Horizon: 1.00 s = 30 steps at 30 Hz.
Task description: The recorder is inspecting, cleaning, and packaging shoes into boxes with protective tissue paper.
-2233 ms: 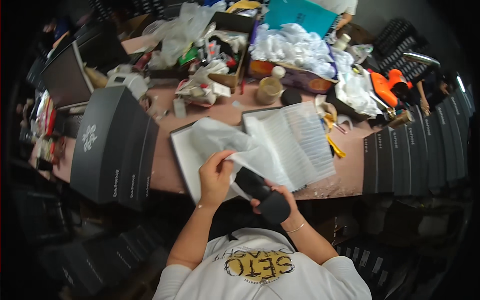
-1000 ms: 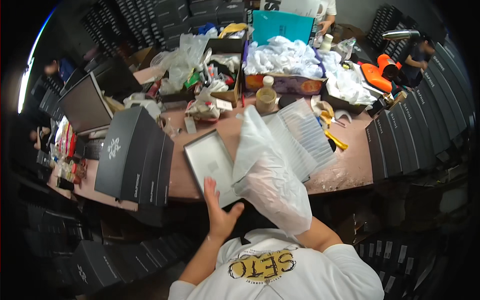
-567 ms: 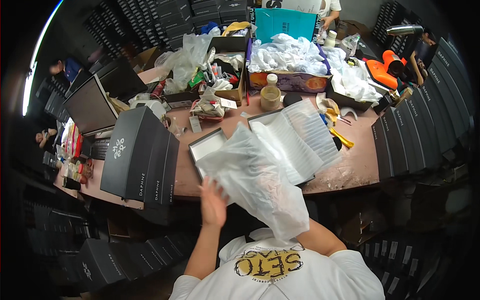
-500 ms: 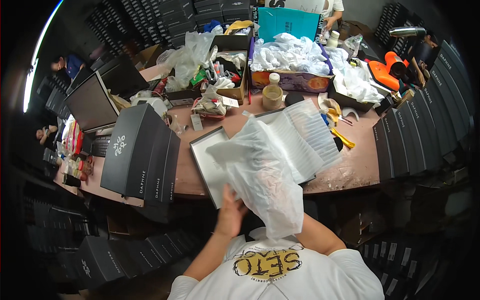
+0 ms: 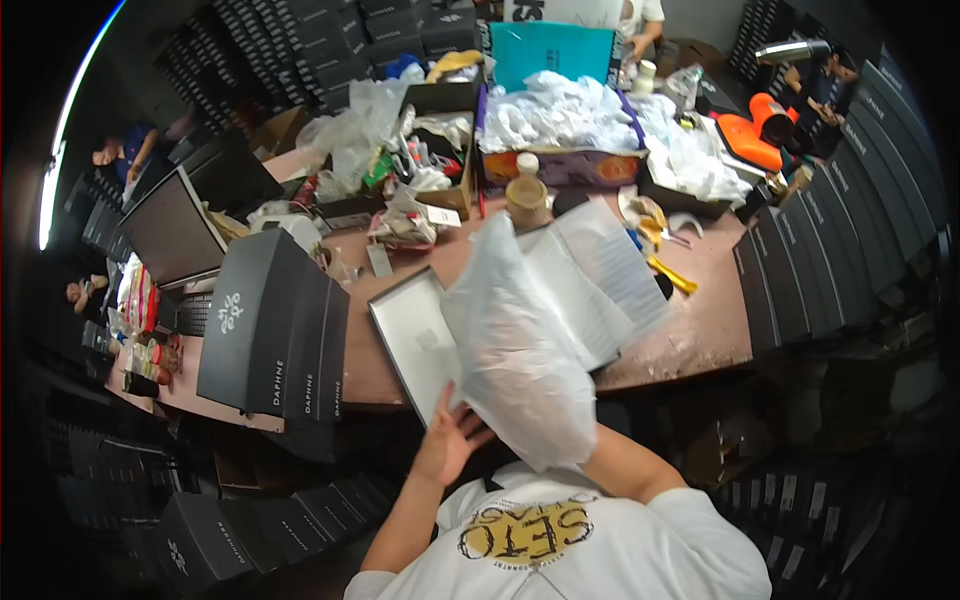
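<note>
A translucent white bag point(image 5: 515, 340) stands puffed out in front of me, over the middle of the table's near edge. My right forearm runs up into its lower end, and the right hand is hidden by the bag; a pinkish shade shows through the film. Beside the bag's lower left side is my left hand point(image 5: 448, 440), fingers spread, holding nothing. Just beyond that hand lies a shallow open box part point(image 5: 412, 325), pale inside with a dark rim. Behind the bag, thin white wrapping sheets point(image 5: 610, 270) lie partly fanned out.
Dark shoe boxes stand at the left point(image 5: 262, 320) and in a long row at the right point(image 5: 800, 260). Further back are a carton of crumpled white paper point(image 5: 560, 165), a bottle point(image 5: 527, 190), an orange tool point(image 5: 752, 140) and a monitor point(image 5: 172, 230). Other people sit or stand beyond.
The bag has filled out and its upper end has risen from drooping leftward to pointing up. My left hand has opened, fingers spreading. The view has shifted slightly.
</note>
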Available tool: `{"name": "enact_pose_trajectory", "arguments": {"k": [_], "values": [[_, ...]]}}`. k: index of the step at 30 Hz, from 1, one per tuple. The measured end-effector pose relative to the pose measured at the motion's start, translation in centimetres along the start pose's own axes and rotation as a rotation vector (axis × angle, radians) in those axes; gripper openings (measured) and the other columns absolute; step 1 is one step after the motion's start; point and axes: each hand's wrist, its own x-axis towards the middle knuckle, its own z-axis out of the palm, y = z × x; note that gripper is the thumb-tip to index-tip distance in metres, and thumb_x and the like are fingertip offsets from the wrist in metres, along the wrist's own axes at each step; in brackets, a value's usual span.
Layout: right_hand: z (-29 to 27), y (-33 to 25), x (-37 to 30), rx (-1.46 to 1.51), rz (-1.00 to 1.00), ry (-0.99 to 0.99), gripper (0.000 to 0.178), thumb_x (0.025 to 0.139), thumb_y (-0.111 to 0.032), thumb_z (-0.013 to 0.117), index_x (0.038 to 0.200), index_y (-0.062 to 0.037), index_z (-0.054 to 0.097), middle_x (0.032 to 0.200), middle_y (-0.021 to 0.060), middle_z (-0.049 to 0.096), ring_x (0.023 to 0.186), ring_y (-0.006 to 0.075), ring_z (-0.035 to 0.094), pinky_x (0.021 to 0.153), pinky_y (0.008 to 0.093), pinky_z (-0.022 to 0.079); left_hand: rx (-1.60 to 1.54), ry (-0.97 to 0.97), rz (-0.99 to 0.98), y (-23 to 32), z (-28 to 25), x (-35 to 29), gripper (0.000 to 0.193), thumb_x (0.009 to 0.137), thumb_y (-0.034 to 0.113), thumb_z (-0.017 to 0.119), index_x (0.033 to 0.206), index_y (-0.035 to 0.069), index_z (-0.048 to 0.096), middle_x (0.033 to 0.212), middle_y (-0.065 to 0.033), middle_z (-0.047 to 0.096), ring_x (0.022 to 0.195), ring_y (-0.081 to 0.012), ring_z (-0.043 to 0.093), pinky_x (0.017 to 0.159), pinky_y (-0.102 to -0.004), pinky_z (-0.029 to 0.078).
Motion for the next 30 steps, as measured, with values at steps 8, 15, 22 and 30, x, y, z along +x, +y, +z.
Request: {"name": "enact_pose_trajectory", "arguments": {"k": [8, 15, 22, 30], "values": [[-2.7, 9.4, -1.4, -0.588, 0.356, -0.373, 0.048, 0.097, -0.018, 0.047, 0.141, -0.003, 0.035, 0.139, 0.0159, 0.044, 0.117, 0.0296, 0.053, 0.097, 0.0365, 0.047, 0.055, 0.312, 0.55, 2.2, -7.1, 1.0, 0.069, 0.088, 0.033, 0.065, 0.141, 0.003, 0.032, 0.135, -0.0111, 0.048, 0.121, -0.0265, 0.049, 0.105, -0.0393, 0.038], [-4.6, -6.3, -5.7, 0.114, 0.401, -0.177, 0.062, 0.09, -0.021, 0.06, 0.144, -0.0066, 0.033, 0.14, 0.0116, 0.044, 0.125, 0.0277, 0.046, 0.101, 0.0438, 0.042, 0.833, 0.079, 0.412, 12.5, -3.0, -0.4, 0.077, 0.054, -0.007, 0.081, 0.121, 0.007, 0.047, 0.112, -0.0034, 0.054, 0.103, -0.0149, 0.054, 0.091, -0.0292, 0.046], [-3.6, -10.1, -5.3, -1.236, -0.288, 0.045, 0.065, 0.08, -0.018, 0.072, 0.135, 0.0014, 0.042, 0.125, 0.0243, 0.052, 0.116, 0.0331, 0.052, 0.099, 0.0362, 0.04, 0.224, -0.049, 0.458, 3.4, 7.1, 11.1, 0.055, 0.094, 0.008, 0.051, 0.143, 0.004, 0.027, 0.132, -0.0094, 0.046, 0.118, -0.0182, 0.048, 0.102, -0.032, 0.038], [-12.7, -10.9, 1.5, -1.942, -0.102, 0.288, 0.061, 0.083, -0.02, 0.065, 0.133, -0.0005, 0.037, 0.103, 0.0268, 0.059, 0.087, 0.0428, 0.061, 0.075, 0.0488, 0.05, 2.004, -0.255, 0.65, -3.8, 8.1, 18.2, 0.033, 0.079, 0.022, 0.063, 0.104, 0.001, 0.064, 0.111, -0.0183, 0.06, 0.109, -0.0306, 0.053, 0.098, -0.0508, 0.034]]}}
